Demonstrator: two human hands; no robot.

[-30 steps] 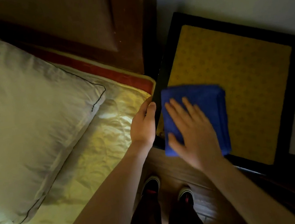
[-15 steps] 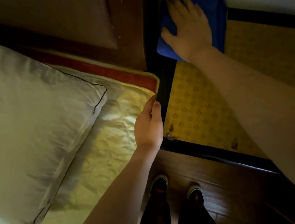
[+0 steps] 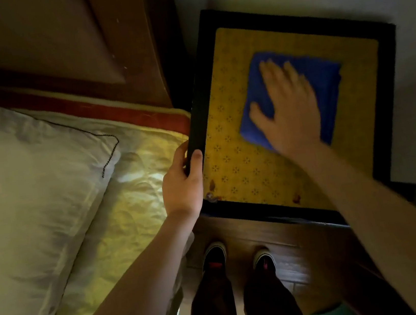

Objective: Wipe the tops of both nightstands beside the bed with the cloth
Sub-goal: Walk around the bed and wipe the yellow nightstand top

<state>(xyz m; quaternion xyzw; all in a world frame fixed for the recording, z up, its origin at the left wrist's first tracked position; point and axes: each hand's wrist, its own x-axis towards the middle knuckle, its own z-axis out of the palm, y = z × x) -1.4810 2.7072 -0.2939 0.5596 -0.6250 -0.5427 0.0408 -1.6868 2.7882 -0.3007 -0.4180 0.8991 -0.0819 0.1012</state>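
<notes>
While pressed flat on the folded blue cloth point(image 3: 324, 79), right hand point(image 3: 288, 108) spread wide, fingers splayed and motion-blurred, over the yellow patterned top of the black-framed nightstand point(image 3: 243, 168). Left hand point(image 3: 182, 185) clamped on the nightstand's near-left edge, thumb on top of the dark rim, fingers curled under. Small brownish stains point(image 3: 212, 184) just beside that thumb. Left of the left hand, bed point(image 3: 129, 211) with pale pillow point(image 3: 28, 198); below both hands, dark shoes point(image 3: 215, 255) on wood floor.
</notes>
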